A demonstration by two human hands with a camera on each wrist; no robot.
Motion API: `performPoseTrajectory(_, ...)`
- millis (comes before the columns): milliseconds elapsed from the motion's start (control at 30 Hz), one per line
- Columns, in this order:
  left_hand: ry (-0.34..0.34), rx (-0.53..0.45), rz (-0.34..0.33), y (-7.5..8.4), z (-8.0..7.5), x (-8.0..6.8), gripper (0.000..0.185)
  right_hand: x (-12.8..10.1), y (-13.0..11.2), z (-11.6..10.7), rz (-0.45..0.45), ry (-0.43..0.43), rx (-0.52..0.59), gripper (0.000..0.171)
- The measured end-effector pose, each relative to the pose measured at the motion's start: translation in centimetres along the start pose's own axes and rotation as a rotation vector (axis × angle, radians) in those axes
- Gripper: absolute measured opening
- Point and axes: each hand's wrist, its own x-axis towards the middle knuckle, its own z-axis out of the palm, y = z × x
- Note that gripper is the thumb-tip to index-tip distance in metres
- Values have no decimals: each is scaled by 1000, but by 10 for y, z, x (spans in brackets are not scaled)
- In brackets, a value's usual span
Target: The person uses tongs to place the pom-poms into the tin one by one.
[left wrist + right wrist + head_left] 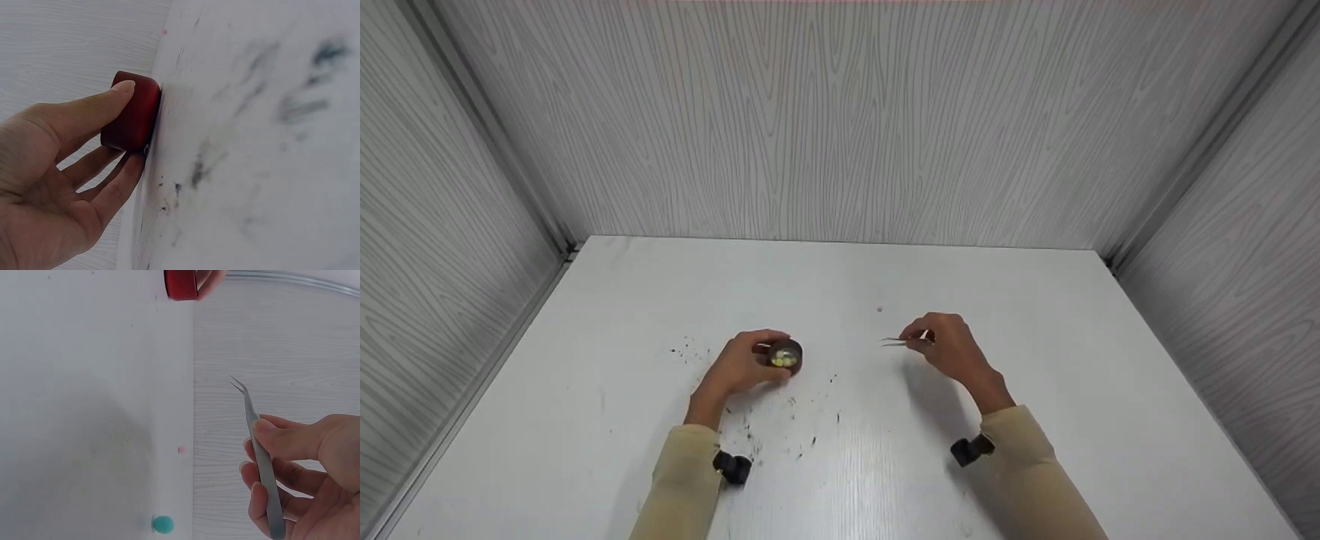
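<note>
My left hand [742, 364] grips a small round dark red cup [797, 365], thumb on one side and fingers on the other. Pale yellow pieces [784, 358] show inside it. In the left wrist view the red cup [138, 115] stands at the table surface, its opening turned out of sight. My right hand [952, 349] pinches metal tweezers [894, 342] above the table, tips pointing left toward the cup. Seen from the right wrist, the tweezers [264, 467] have bent, slightly parted tips with nothing between them.
A tiny pink ball [181, 449] and a larger teal ball [163, 524] lie on the white table [840, 285]. Dark smudges [750, 435] mark the surface around the left hand. Grey wood-patterned panels [840, 120] enclose the table at the back and both sides.
</note>
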Motion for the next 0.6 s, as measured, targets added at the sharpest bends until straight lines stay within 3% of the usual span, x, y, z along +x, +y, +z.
performPoseTrajectory(600,3,-22,-17,-1,0,-1,58,-17,30,-21,31,30,-13,13)
